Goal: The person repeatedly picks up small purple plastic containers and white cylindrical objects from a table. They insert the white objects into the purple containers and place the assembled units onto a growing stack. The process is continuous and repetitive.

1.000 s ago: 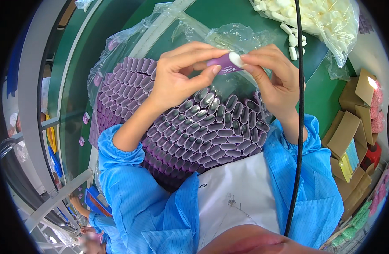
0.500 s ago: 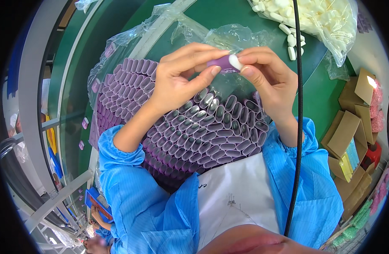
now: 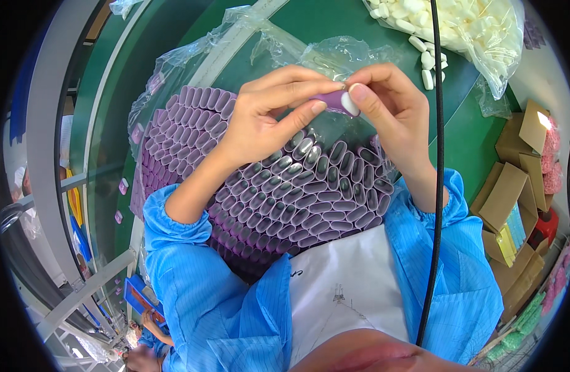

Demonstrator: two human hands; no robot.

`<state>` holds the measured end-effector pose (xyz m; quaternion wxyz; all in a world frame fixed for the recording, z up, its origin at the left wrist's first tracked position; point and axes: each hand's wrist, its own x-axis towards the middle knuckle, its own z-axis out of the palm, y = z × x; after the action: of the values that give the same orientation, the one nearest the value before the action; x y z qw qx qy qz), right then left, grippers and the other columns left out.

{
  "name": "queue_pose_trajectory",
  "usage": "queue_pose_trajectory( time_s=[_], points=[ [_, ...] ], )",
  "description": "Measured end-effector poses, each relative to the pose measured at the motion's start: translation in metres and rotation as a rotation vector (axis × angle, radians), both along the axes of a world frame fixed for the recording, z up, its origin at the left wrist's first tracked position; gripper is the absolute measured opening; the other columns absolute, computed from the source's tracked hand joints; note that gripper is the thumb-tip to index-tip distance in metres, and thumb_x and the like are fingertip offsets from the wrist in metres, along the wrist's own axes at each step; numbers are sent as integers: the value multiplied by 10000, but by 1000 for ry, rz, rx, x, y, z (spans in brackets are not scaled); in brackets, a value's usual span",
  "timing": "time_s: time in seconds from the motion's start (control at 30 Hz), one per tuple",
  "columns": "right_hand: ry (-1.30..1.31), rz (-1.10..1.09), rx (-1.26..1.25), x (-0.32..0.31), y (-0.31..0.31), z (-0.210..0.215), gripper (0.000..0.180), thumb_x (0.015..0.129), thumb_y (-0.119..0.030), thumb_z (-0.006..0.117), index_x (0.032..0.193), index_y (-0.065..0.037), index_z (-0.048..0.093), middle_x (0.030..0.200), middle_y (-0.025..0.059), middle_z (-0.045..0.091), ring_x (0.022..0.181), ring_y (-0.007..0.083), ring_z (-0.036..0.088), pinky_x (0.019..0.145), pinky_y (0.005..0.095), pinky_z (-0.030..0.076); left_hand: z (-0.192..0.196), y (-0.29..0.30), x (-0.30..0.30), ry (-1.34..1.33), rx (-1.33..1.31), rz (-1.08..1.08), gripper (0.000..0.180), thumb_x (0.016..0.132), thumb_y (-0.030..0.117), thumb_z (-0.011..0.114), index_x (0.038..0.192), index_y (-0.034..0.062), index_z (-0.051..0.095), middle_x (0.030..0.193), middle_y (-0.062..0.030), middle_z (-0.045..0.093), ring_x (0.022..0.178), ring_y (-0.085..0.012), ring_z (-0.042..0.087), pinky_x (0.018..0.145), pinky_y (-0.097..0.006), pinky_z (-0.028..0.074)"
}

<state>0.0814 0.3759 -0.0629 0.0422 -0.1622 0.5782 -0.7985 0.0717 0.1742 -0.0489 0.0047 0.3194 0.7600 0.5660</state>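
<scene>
Above the stacked purple plastic sleeves (image 3: pixel 285 198), a small purple sleeve (image 3: pixel 332 102) is pinched by the left hand (image 3: pixel 266 121), while a white oval insert (image 3: pixel 349 103) is pressed in by the right hand (image 3: pixel 393 111). Fitting appears underway; full seating seems required. Beyond lies a clear bag of white inserts (image 3: pixel 471 25).

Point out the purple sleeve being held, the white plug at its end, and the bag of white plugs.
purple sleeve (image 3: pixel 330 101), head view, its side.
white plug (image 3: pixel 347 103), head view, its face.
bag of white plugs (image 3: pixel 477 25), head view, its middle.
</scene>
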Motion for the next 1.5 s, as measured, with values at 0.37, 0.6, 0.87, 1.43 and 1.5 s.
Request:
queue_pose_trajectory(
  time_s=[0.37, 0.6, 0.87, 1.43, 1.5],
  points=[
    [177, -541, 397, -17, 36, 10, 163, 886, -123, 637, 978, 11, 642, 815, 76, 651, 699, 111, 581, 647, 236, 458, 11, -49, -65, 12, -177, 276, 223, 897, 79, 589, 1106, 50, 661, 1017, -42, 661, 928, -128, 607, 846, -266, 470],
    [207, -728, 1488, -38, 85, -17, 167, 821, -183, 674, 826, -18, 649, 774, 122, 633, 749, 287, 609, 664, 392, 477, -56, -201, -167, -209, -561, 645, 283, 912, 153, 577, 1175, 61, 629, 1090, -88, 644, 935, -145, 602, 845, -266, 465],
    [263, -686, 1408, -25, 74, -41, 84, 796, -70, 650, 820, -11, 596, 818, 142, 604, 777, 317, 590, 676, 413, 470, 12, -58, -54, 261, -654, 337, 315, 788, 197, 714, 1077, 85, 659, 907, -69, 624, 788, -193, 582, 725, -326, 479],
    [212, -292, 372, 2, 18, 0, 146, 804, -29, 690, 949, -15, 679, 869, 88, 664, 768, 154, 624, 689, 265, 498, 22, -21, -16, -609, -39, 65, 341, 788, -26, 693, 1123, -24, 631, 1056, -102, 664, 955, -142, 630, 840, -262, 499],
    [230, -221, 301, 3, 9, 0, 148, 798, -12, 690, 946, -9, 682, 879, 93, 664, 765, 154, 625, 691, 263, 501, 14, -12, -10, -590, 57, 57, 334, 791, -45, 682, 1121, -39, 627, 1075, -118, 657, 985, -168, 627, 869, -283, 500]
  ],
)
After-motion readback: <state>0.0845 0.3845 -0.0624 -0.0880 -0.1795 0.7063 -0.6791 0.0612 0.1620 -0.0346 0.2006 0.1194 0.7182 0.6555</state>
